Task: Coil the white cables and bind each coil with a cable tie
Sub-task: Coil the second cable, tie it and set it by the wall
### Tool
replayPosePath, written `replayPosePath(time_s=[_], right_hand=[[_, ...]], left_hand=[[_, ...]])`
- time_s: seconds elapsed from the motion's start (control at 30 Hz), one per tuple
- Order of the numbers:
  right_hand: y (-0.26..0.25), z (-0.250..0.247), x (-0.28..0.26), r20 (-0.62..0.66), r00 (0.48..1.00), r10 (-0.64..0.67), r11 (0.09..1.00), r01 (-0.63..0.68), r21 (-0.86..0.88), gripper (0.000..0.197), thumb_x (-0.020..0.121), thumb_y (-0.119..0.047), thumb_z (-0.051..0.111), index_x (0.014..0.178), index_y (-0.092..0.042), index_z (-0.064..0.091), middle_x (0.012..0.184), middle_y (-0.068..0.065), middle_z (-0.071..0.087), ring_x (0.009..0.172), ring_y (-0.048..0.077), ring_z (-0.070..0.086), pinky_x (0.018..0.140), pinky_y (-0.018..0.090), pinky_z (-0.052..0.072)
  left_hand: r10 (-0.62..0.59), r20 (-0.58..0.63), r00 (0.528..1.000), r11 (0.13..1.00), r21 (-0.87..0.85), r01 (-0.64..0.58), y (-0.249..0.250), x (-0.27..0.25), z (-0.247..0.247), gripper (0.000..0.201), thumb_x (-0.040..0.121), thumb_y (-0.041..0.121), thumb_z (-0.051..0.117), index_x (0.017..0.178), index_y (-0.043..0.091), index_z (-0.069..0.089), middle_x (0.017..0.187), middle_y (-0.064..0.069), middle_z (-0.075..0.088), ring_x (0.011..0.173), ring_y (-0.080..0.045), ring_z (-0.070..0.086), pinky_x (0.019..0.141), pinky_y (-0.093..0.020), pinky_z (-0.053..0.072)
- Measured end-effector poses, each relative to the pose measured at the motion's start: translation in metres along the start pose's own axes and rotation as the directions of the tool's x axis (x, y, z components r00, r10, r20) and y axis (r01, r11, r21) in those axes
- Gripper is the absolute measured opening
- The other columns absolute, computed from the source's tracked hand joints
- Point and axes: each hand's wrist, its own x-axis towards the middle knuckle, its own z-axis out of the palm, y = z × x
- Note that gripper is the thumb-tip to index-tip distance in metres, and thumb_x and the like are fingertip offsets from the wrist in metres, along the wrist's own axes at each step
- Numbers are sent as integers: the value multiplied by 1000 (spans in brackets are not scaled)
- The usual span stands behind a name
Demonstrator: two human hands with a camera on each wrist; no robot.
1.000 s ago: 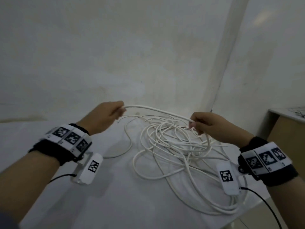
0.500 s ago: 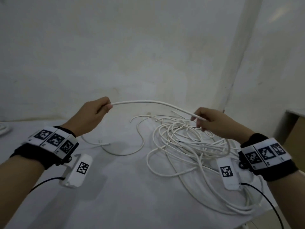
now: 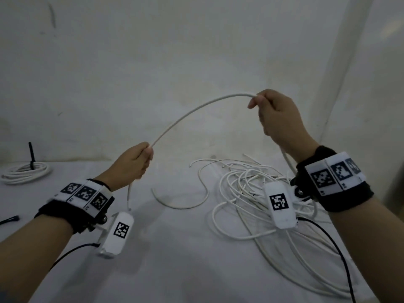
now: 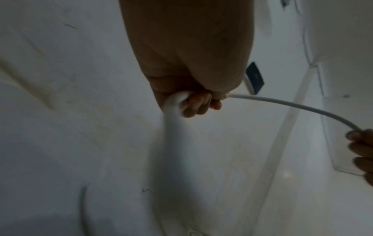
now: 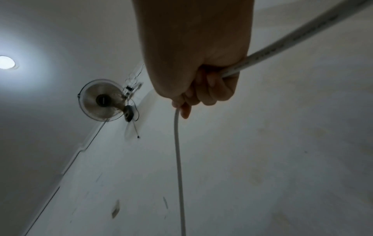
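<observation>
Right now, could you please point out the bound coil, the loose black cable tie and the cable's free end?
bound coil (image 3: 26, 173), head view, on its white loops.
loose black cable tie (image 3: 9, 219), head view, mid-strap.
cable's free end (image 3: 129, 206), head view, on its hanging tip.

Both forearms are reaching forward, each wrist wearing a black band with marker tags. The left hand (image 3: 133, 164) is sitting lower, fingers curling into a fist round the white cable (image 3: 192, 111). The right hand (image 3: 277, 119) is lifting higher — thumb and forefinger pinching the same cable, remaining fingers curling round it.
</observation>
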Motion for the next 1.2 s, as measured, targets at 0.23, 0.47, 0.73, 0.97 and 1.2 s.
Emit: replayPosePath(time_s=[0.23,0.47,0.73,0.97,1.2], right_hand=[[22,-1,-11,-118,993,27,993,-40,-108,25,98,-18,43,84,-17,64,59,-4,44,46,3,40,51,23,29],[31,-10,-20,-122,989,80,993,-89,-71,11,97,-15,46,93,-19,56,60,-1,50,44,5,41,49,20,34],[20,20,-77,694,716,76,850,317,-420,14,93,-16,51,93,-28,58,67,-11,58,62,6,51,67,29,43],[-43,48,-108,890,441,-117,942,334,-41,20,93,-10,51,97,-22,66,61,-15,52,59,-2,51,60,11,36],[-56,53,-80,704,674,-225,974,185,133,15,94,-15,51,87,-20,65,60,-13,53,58,5,47,59,21,37]], left_hand=[[-185,-60,981,966,-195,170,-11,-23,-1,36,103,30,29,72,13,37,51,6,27,44,-10,21,40,-18,22],[-355,121,927,785,-500,365,-6,-33,6,34,104,31,27,76,15,38,52,4,31,40,-8,26,36,-16,25],[-261,0,965,618,-769,167,20,-35,13,30,104,20,25,77,16,38,52,6,33,41,-5,30,42,-16,33],[-159,-14,987,780,-614,117,43,-43,33,26,104,16,25,80,14,34,54,6,34,44,-6,29,46,-17,30],[-25,168,985,845,-523,110,42,-69,50,26,102,25,29,82,11,39,58,0,41,50,-14,35,53,-27,31]])
